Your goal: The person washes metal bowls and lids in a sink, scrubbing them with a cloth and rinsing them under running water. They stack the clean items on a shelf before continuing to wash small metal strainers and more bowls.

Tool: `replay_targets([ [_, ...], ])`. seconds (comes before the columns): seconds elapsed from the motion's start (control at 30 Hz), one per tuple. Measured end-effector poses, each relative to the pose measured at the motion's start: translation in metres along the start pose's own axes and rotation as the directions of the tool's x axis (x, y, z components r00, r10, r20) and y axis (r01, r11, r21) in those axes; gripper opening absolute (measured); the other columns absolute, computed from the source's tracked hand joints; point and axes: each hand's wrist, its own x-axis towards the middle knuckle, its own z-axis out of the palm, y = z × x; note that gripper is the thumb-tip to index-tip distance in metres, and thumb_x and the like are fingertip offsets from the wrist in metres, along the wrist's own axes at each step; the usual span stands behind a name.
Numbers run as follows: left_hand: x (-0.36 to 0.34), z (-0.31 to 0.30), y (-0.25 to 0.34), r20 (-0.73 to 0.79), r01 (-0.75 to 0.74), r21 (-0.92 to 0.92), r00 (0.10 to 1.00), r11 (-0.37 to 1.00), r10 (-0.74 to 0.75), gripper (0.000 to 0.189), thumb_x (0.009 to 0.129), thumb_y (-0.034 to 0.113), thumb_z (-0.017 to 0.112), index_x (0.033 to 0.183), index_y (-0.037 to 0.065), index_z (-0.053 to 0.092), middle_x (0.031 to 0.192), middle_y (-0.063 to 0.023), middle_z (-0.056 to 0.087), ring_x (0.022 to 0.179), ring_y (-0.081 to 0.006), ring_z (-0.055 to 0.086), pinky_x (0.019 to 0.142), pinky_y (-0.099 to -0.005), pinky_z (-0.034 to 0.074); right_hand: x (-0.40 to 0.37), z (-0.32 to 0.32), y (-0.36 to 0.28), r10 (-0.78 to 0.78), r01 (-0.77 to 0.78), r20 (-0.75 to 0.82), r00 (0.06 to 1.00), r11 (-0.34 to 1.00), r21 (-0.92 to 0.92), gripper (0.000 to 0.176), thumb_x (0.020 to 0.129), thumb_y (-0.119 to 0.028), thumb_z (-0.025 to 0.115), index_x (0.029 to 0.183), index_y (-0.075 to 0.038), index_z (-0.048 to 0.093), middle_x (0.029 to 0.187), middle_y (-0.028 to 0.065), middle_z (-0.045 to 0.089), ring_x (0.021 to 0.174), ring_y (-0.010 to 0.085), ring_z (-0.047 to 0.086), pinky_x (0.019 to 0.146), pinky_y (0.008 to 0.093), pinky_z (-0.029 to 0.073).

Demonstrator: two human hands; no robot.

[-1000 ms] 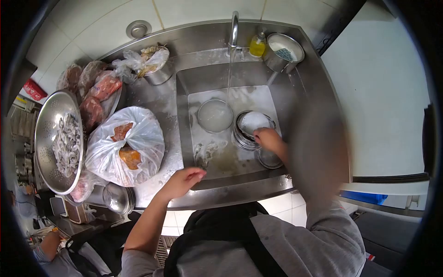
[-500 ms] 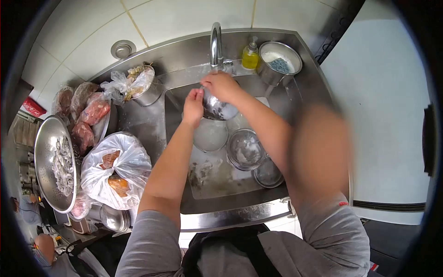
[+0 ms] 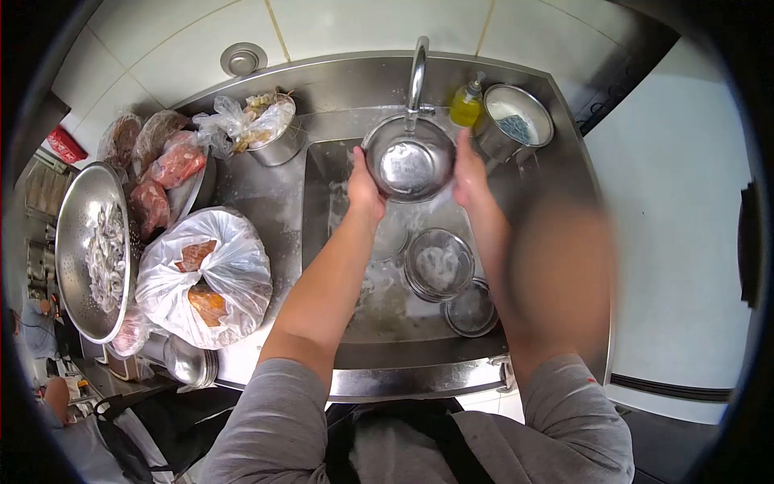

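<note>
- Currently the sink [image 3: 318,185], set into the steel desk [image 3: 266,194], is where the work goes on. Judging by the pose, the step in hand is rinsing a bowl.
- At the desk's far left, a colander [image 3: 68,202] holds pale wet pieces, too small to identify.
- Beside it, a clear plastic bag [image 3: 205,274] holds orange-brown chunks.
- The steel bowl [image 3: 409,165] is held above the basin, right under the faucet [image 3: 417,68], and looks empty but wet. The left hand [image 3: 363,189] grips its left rim and the right hand [image 3: 470,177] its right rim.
- The next move likely calls for a firm two-handed hold on the slippery rim.
- On the sink floor, a stack of bowls [image 3: 438,264] holds foamy water.
- At the back right, a pot [image 3: 504,145] holds something white and blue, next to a soap bottle [image 3: 466,105].
</note>
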Motion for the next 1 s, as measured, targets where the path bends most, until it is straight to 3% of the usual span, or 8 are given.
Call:
replay_targets([
  [0.07, 0.018, 0.004, -0.005, 0.036, 0.131, 0.050, 0.990, 0.990, -0.133, 0.069, 0.095, 0.060, 0.038, 0.139, 0.007, 0.041, 0.137, -0.0102, 0.050, 0.123, -0.0278, 0.050, 0.103, -0.0470, 0.038, -0.002, -0.018, -0.001, 0.065, -0.052, -0.064, 0.996, 0.979, 0.198, 0.052, 0.101, -0.042, 0.038, 0.106, 0.002, 0.065, 0.107, 0.0163, 0.063, 0.108, 0.0201, 0.053, 0.093, 0.0357, 0.041],
  [0.17, -0.002, 0.031, 0.021, 0.116, 0.420, 0.145, 0.892, 0.896, -0.437, 0.066, 0.095, 0.058, 0.036, 0.135, 0.007, 0.044, 0.140, -0.0134, 0.047, 0.127, -0.0322, 0.046, 0.107, -0.0545, 0.031, -0.019, -0.057, 0.002, -0.407, 0.380, 0.076, 0.910, 0.748, -0.544, 0.047, 0.102, -0.035, 0.036, 0.094, 0.002, 0.065, 0.104, 0.0139, 0.060, 0.098, 0.0237, 0.053, 0.087, 0.0385, 0.041],
  [0.23, 0.010, 0.036, 0.034, 0.232, 0.434, 0.355, 0.817, 0.828, -0.528, 0.049, 0.092, 0.042, 0.042, 0.124, 0.006, 0.051, 0.125, -0.0150, 0.056, 0.115, -0.0323, 0.053, 0.102, -0.0569, 0.035, -0.022, -0.071, 0.011, -0.768, 0.769, 0.309, 0.561, 0.345, -0.538, 0.043, 0.101, -0.028, 0.038, 0.081, 0.002, 0.062, 0.099, 0.0129, 0.058, 0.088, 0.0274, 0.051, 0.081, 0.0407, 0.041],
  [0.43, -0.003, 0.042, 0.045, 0.234, -0.037, 0.812, 0.935, 0.583, -0.266, 0.044, 0.079, 0.001, 0.050, 0.122, 0.004, 0.056, 0.100, -0.0116, 0.063, 0.094, -0.0289, 0.060, 0.089, -0.0373, 0.047, -0.048, -0.123, 0.093, -0.403, 0.376, 0.175, 0.898, 0.498, -0.781, 0.059, 0.090, -0.027, 0.060, 0.137, 0.001, 0.037, 0.136, 0.0286, 0.037, 0.126, 0.0415, 0.040, 0.104, 0.0444, 0.035],
  [0.5, -0.003, 0.041, 0.043, 0.506, -0.484, 0.860, 0.850, 0.164, -0.145, 0.039, 0.082, 0.006, 0.055, 0.121, 0.005, 0.060, 0.109, -0.0143, 0.064, 0.102, -0.0306, 0.061, 0.090, -0.0366, 0.046, -0.060, -0.155, 0.139, -0.278, 0.241, 0.207, 0.938, 0.096, -0.966, 0.066, 0.086, -0.028, 0.066, 0.137, 0.003, 0.038, 0.137, 0.0330, 0.036, 0.125, 0.0446, 0.042, 0.102, 0.0470, 0.038],
  [0.7, 0.006, 0.054, 0.045, 0.583, -0.624, 0.661, 0.777, -0.416, -0.238, 0.038, 0.082, 0.028, 0.071, 0.113, 0.007, 0.066, 0.116, -0.0193, 0.062, 0.108, -0.0379, 0.057, 0.092, -0.0367, 0.045, -0.028, -0.193, 0.194, 0.335, 0.153, 0.114, 0.935, -0.090, -0.984, 0.047, 0.084, -0.023, 0.067, 0.121, 0.003, 0.055, 0.114, 0.0303, 0.060, 0.101, 0.0425, 0.062, 0.087, 0.0474, 0.051],
  [0.83, 0.003, 0.049, 0.064, 0.528, -0.527, 0.836, 0.848, -0.153, -0.039, 0.034, 0.084, 0.020, 0.069, 0.115, 0.006, 0.065, 0.114, -0.0144, 0.065, 0.105, -0.0302, 0.061, 0.090, -0.0348, 0.046, -0.046, -0.159, 0.150, 0.038, 0.231, 0.231, 0.972, -0.300, -0.925, 0.031, 0.087, -0.013, 0.056, 0.115, -0.001, 0.060, 0.100, 0.0203, 0.065, 0.083, 0.0353, 0.068, 0.067, 0.0424, 0.057],
  [1.0, 0.015, 0.034, 0.034, 0.565, -0.431, 0.548, 0.823, 0.717, 0.063, 0.037, 0.086, -0.003, 0.057, 0.122, 0.006, 0.061, 0.108, -0.0022, 0.063, 0.097, -0.0112, 0.056, 0.088, -0.0272, 0.044, -0.064, -0.132, 0.111, -0.078, 0.323, 0.354, 0.932, -0.268, -0.908, 0.027, 0.085, -0.011, 0.053, 0.111, -0.005, 0.058, 0.105, 0.0176, 0.061, 0.082, 0.0358, 0.067, 0.067, 0.0448, 0.056],
])
